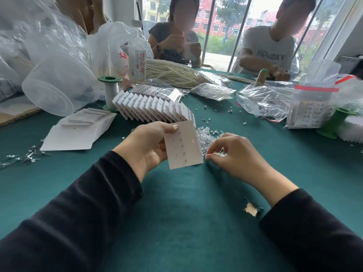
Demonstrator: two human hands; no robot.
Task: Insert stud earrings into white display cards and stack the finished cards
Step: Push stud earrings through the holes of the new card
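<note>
- While the left grip (pixel 146 146) is clenched on one white card (pixel 183 146), thumb on its top left corner, the card stands tilted just above the green table (pixel 176 213), between the two grips.
- That card bears lines of tiny holes and one small glint near its right side; the holes are too small to count surely.
- The right grip (pixel 235 154) has its fingers curled, pinching clear pieces (pixel 208 134) at the near edge of their one heap, just beside the card's right edge.
- One fanned row of finished cards (pixel 155 108), well over ten but overlapping too closely to count exactly, leans just behind the held card.
- One loose stack of blank cards (pixel 78 130) lies to the left, with scattered metal studs (pixel 29 154) beyond it.
- Three spools show: a white spool (pixel 110 91) behind the row, a tan spool (pixel 262 77) farther back, a green spool (pixel 332 124) at the right.
- One bottle (pixel 137 61) stands beside one bundle of pearl strands (pixel 172 73).
- Three other people (pixel 269 54) sit around the table.
</note>
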